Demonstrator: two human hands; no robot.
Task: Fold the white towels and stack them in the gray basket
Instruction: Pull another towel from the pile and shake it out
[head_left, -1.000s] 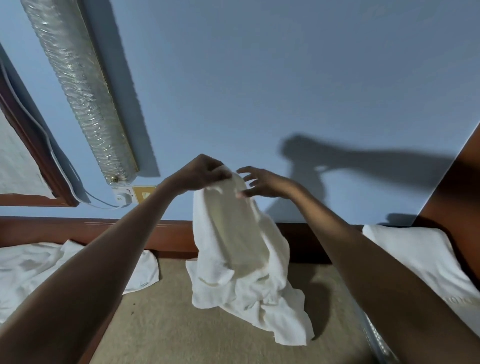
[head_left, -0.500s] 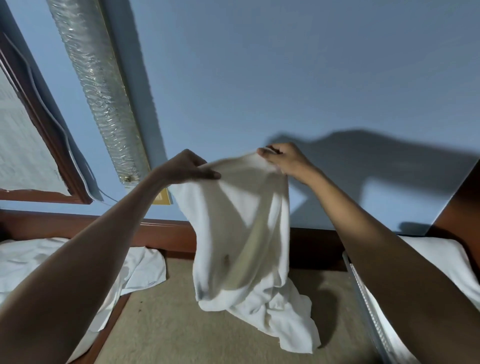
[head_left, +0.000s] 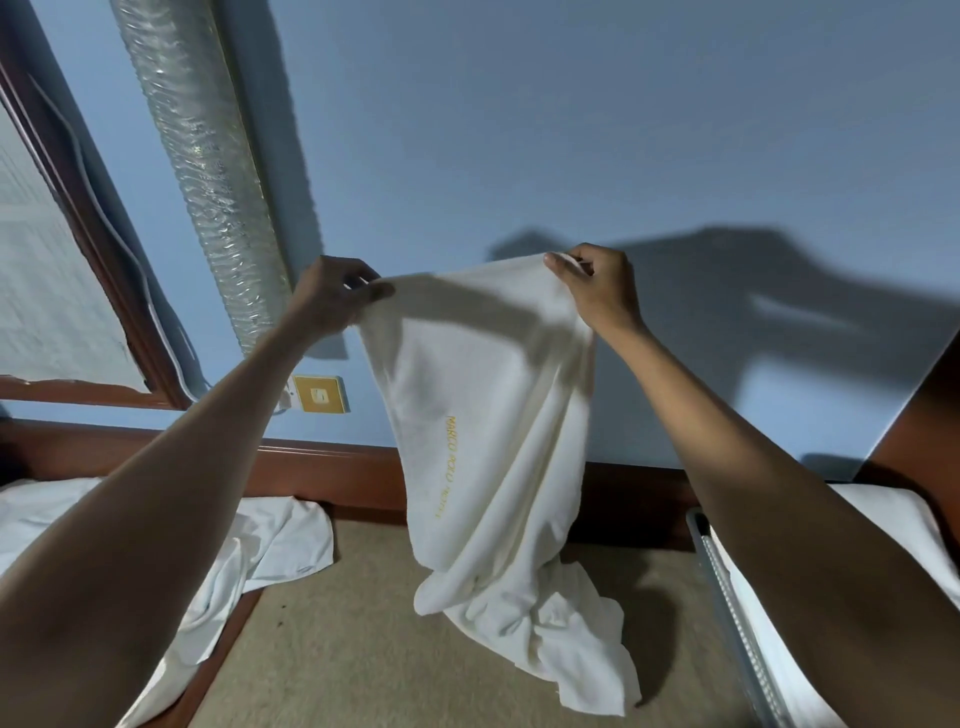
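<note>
Fingers (head_left: 363, 291) of the left hand (head_left: 332, 296) are curled and pinching one top corner of the white towel (head_left: 488, 415), thumb against the cloth, knuckles turned toward the wall (head_left: 571, 130). Over on the other side, the right hand (head_left: 597, 291) has the opposite corner nipped between thumb and bent fingers (head_left: 561, 270), wrist cocked slightly back. Both forearms reach up and away from the camera, elbows low and wide, hands level with each other and well apart, so the top edge of the towel stretches between them with a gentle sag.

Below that edge the towel hangs in long folds. Yellow lettering (head_left: 447, 462) runs down its left half. Its lower end isn't lifted clear: it lies bunched and crumpled on the beige carpet (head_left: 337, 649), a little right of centre.

At the right edge stands the gray basket (head_left: 727, 597), its slatted wall just showing behind the right forearm, with white cloth (head_left: 893, 525) lying inside it. At the left, a loose heap of white towels (head_left: 270, 540) spills over a wooden edge, partly hidden by the left forearm.

Behind it all, the blue wall carries the dark shadow (head_left: 779, 291) of the raised arms. A silvery ribbed duct (head_left: 202, 145) runs up the wall at the left, beside a wooden window frame (head_left: 104, 260), and a yellow socket plate (head_left: 318, 395) sits just above the wooden skirting (head_left: 332, 467).
</note>
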